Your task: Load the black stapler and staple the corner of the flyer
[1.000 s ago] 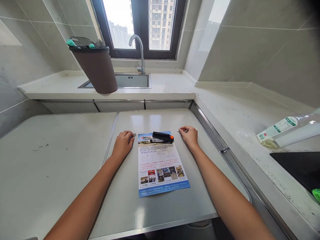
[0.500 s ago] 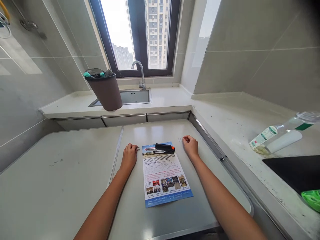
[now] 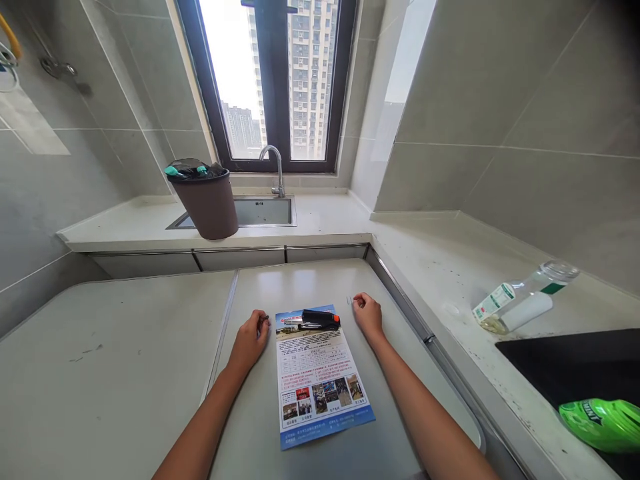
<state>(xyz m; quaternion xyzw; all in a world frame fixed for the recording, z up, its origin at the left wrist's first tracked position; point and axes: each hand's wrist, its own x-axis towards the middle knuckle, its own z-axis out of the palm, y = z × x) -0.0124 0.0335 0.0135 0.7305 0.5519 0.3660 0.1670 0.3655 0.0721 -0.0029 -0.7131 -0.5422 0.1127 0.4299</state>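
A printed flyer (image 3: pixel 320 357) with blue bands and photos lies on the white tabletop between my hands. Across its top edge rests a black stapler (image 3: pixel 320 320) with an orange-red end, touched by neither hand. My left hand (image 3: pixel 251 339) sits just left of the flyer, fingers curled in a pinch; something tiny and dark shows at the fingertips, too small to name. On the other side, my right hand (image 3: pixel 369 316) rests on the table with its fingertips pressed together. Thin staple-like slivers (image 3: pixel 349 300) lie beside those fingertips. What the right fingers hold, if anything, is hidden.
A brown bin (image 3: pixel 207 207) with a black liner stands at the sink (image 3: pixel 265 212), near the tap (image 3: pixel 277 170). On the right counter are a clear bottle (image 3: pixel 525 300), a black panel (image 3: pixel 580 360) and a green packet (image 3: pixel 603 423). Dark marks (image 3: pixel 90 350) show on the left tabletop.
The view has tilted up, so everything sits lower in the picture. My left hand has turned a little and its fingers are more pinched. The stapler and flyer stay in place.
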